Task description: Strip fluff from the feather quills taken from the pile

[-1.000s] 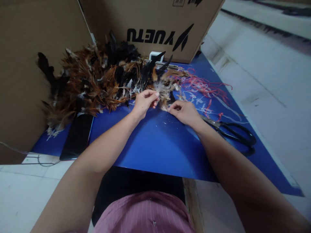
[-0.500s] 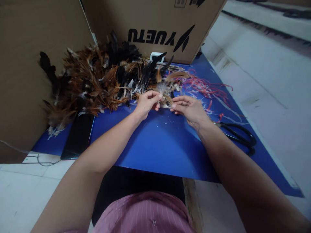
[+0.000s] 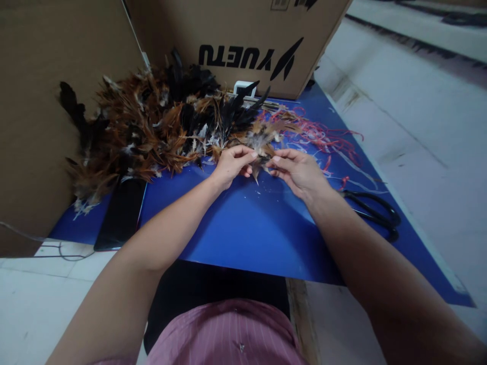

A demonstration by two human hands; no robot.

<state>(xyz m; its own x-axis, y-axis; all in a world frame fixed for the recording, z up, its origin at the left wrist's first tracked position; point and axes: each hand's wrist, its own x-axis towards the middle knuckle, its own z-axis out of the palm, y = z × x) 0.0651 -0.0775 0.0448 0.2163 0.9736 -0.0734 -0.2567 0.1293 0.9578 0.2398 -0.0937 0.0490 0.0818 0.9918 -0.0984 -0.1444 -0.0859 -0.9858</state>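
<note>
Feather bundle: a small tuft of brown, black and pale feathers (image 3: 262, 143) sits between the two hands just past the middle of the blue sheet (image 3: 243, 228), quill ends pointing down toward the person, likely so the stems line up.
Left hand: the left hand (image 3: 232, 165) pinches the tuft from its 9 o'clock side, thumb and fingertips closed on the stems.
Right hand: the right hand (image 3: 299, 170) closes on the same tuft from 3 o'clock, fingers curled; the hands nearly meet, sharing the grip.
Feather heap: a loose pile of rust-brown and black feathers (image 3: 152, 126) lies at 10 o'clock, close enough to draw from.
Strings: red and white strands (image 3: 327, 139) lie tangled at 2 o'clock, just beyond the right hand.
Scissors: black-handled scissors (image 3: 375, 213) rest at 4 o'clock beside the right forearm, untouched.
Phone: a dark phone (image 3: 120, 215) lies at 8 o'clock on the sheet's edge.
Backdrop: a printed cardboard box (image 3: 243, 35) stands at 12 o'clock, walling in the heap.
</note>
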